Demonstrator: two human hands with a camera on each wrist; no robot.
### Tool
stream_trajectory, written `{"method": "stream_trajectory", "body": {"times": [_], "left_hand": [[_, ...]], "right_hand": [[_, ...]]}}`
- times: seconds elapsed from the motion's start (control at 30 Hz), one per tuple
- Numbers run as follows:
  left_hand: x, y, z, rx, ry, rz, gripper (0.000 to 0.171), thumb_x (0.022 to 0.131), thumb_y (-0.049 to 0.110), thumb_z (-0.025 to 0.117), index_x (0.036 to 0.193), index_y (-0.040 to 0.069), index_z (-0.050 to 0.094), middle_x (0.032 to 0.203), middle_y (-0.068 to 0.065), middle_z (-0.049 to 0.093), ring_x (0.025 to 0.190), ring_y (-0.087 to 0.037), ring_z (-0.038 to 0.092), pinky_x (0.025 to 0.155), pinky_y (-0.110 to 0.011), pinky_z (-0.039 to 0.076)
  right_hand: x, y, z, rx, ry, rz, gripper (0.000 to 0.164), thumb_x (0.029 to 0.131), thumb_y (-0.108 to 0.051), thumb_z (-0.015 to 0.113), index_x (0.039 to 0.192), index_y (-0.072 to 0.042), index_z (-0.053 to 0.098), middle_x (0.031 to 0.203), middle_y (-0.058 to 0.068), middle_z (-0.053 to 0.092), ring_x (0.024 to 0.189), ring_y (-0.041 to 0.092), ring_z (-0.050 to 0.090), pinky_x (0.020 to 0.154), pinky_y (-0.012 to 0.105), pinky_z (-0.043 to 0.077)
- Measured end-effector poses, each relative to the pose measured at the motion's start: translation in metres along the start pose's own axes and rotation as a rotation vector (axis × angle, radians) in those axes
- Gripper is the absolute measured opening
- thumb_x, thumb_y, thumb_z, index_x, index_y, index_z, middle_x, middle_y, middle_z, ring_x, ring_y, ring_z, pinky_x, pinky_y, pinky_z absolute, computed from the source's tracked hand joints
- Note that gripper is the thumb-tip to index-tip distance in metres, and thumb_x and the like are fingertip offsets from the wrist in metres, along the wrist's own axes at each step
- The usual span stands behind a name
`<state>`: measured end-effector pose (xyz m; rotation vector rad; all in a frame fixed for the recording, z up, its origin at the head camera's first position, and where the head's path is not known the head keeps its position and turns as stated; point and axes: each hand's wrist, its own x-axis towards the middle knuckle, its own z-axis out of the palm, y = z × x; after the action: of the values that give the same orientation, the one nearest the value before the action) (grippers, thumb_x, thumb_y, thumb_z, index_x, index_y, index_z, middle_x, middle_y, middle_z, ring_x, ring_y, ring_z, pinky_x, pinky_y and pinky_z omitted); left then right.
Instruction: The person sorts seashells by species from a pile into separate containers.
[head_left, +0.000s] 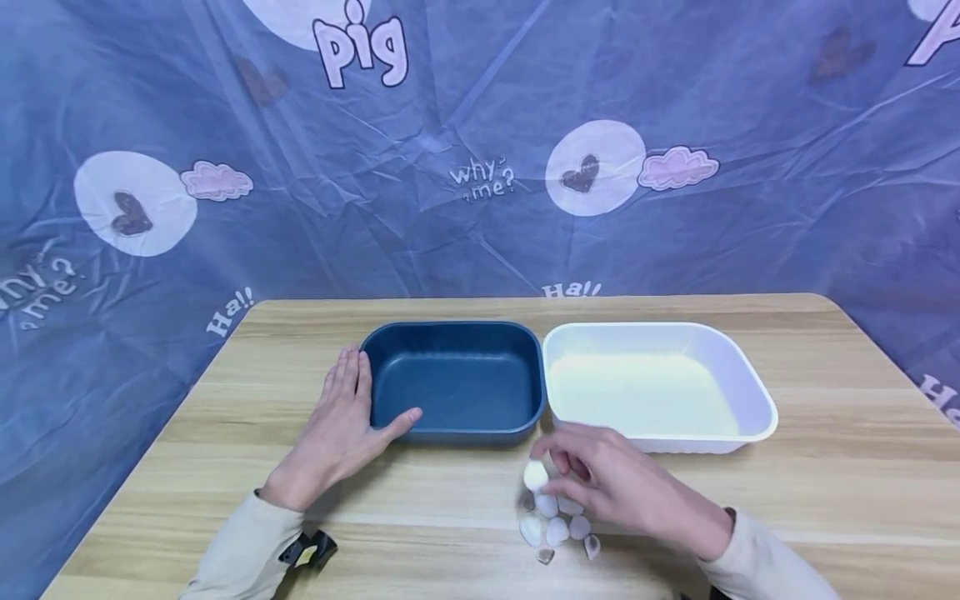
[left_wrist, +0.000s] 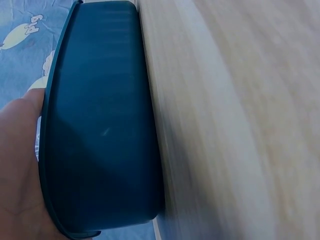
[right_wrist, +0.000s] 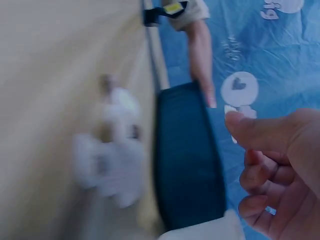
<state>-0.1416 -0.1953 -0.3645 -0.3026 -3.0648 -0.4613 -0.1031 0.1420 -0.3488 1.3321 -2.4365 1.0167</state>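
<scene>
My right hand [head_left: 611,479] pinches a white seashell [head_left: 536,475] between thumb and fingertips, above a small group of shells [head_left: 557,530] on the table. In the right wrist view the pinched shell [right_wrist: 229,111] peeks out at the thumb tip, with the other fingers curled. The loose shells [right_wrist: 112,155] look blurred there. My left hand [head_left: 341,429] rests along the left rim of a dark blue basin [head_left: 457,435], fingers straight and thumb over the front corner. From the left wrist, the basin's outer side [left_wrist: 100,115] fills the view beside the thumb.
A white basin [head_left: 660,444] stands right against the blue one, behind my right hand. Both sit on a wooden table [head_left: 450,542]. A blue printed cloth [head_left: 420,225] hangs behind the table. A black strap [head_left: 309,550] is on the left sleeve.
</scene>
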Motion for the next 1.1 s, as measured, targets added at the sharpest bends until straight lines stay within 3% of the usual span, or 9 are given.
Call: {"method": "stream_trajectory", "body": {"times": [0.17, 0.57, 0.67, 0.83, 1.1], "left_hand": [[-0.001, -0.001, 0.001, 0.002, 0.007, -0.001, 0.114, 0.086, 0.075, 0.043, 0.149, -0.011, 0.004, 0.157, -0.026, -0.005, 0.146, -0.039, -0.005, 0.117, -0.052, 0.005], [0.0, -0.002, 0.001, 0.017, 0.014, 0.008, 0.113, 0.086, 0.075, 0.043, 0.149, -0.011, 0.005, 0.157, -0.028, -0.002, 0.146, -0.039, -0.004, 0.117, -0.052, 0.006], [0.003, 0.001, 0.001, 0.026, 0.008, 0.011, 0.114, 0.085, 0.076, 0.042, 0.149, -0.011, 0.007, 0.157, -0.028, 0.0, 0.146, -0.039, -0.003, 0.117, -0.052, 0.007], [0.004, 0.004, 0.002, 0.018, 0.012, 0.009, 0.114, 0.085, 0.076, 0.043, 0.149, -0.011, 0.008, 0.157, -0.028, 0.002, 0.146, -0.038, -0.003, 0.117, -0.052, 0.007], [0.002, 0.002, 0.001, 0.016, 0.018, -0.001, 0.114, 0.084, 0.076, 0.044, 0.149, -0.011, 0.009, 0.157, -0.028, 0.002, 0.146, -0.039, -0.001, 0.117, -0.052, 0.008]], "right_hand": [[0.034, 0.003, 0.002, 0.039, 0.071, 0.068, 0.023, 0.079, -0.005, 0.078, 0.098, -0.007, 0.065, 0.072, -0.011, 0.046, 0.061, -0.001, 0.044, 0.053, 0.017, 0.043], [0.098, 0.014, 0.035, -0.045, 0.07, 0.427, 0.019, 0.081, -0.014, 0.079, 0.093, -0.006, 0.068, 0.067, -0.007, 0.05, 0.058, 0.007, 0.046, 0.057, 0.023, 0.043], [0.111, 0.021, 0.046, -0.072, 0.037, 0.502, 0.019, 0.082, -0.015, 0.079, 0.094, -0.007, 0.068, 0.066, -0.005, 0.051, 0.057, 0.009, 0.047, 0.056, 0.024, 0.042], [0.127, 0.029, 0.061, -0.107, -0.086, 0.618, 0.016, 0.084, -0.017, 0.076, 0.095, -0.01, 0.066, 0.067, -0.004, 0.053, 0.059, 0.012, 0.05, 0.056, 0.026, 0.043], [0.141, 0.034, 0.072, -0.156, -0.189, 0.627, 0.013, 0.086, -0.014, 0.072, 0.097, -0.012, 0.065, 0.063, -0.001, 0.053, 0.057, 0.015, 0.05, 0.055, 0.031, 0.044]]}}
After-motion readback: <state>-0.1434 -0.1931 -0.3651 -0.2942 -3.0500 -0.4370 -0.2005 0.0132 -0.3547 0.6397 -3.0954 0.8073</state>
